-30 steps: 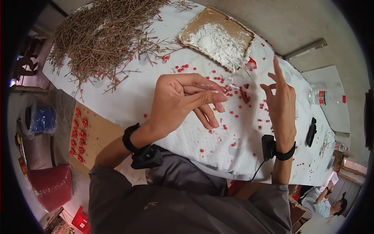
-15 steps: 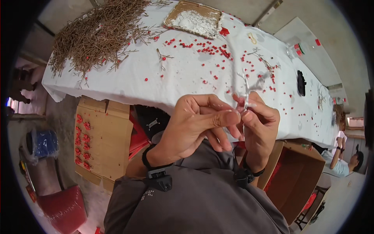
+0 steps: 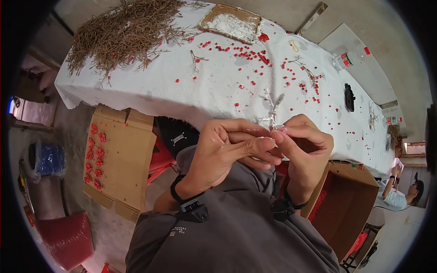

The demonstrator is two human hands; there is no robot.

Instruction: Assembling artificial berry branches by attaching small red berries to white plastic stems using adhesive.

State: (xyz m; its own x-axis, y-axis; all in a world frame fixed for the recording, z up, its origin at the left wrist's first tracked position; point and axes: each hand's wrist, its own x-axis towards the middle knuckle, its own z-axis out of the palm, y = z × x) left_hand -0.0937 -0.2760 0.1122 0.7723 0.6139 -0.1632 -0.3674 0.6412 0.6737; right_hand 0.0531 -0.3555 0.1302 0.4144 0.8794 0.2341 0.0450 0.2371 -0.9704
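A white-coated branching twig (image 3: 272, 110) stands up from between my fingertips, just in front of the table's near edge. My right hand (image 3: 306, 144) pinches its lower end between thumb and forefinger. Close beside it, my left hand (image 3: 232, 148) has its thumb pressed toward its curled fingers, almost touching the right fingertips. White paste sticks to the left thumb tip. Whether a small piece lies inside the left pinch is hidden. Loose red berries (image 3: 255, 55) are scattered on the white tablecloth (image 3: 150, 93) beyond my hands.
A heap of brown twigs (image 3: 116, 34) covers the table's far left. Behind the berries lies a shallow tray of white paste (image 3: 234, 22). A cardboard sheet with red berry clusters (image 3: 119, 159) is at lower left, an open carton (image 3: 343, 204) at right. A person (image 3: 400, 193) is at far right.
The twig has shifted slightly left and lower, and more of its branches show. My hands have closed together around its base. The whole view has tilted a little.
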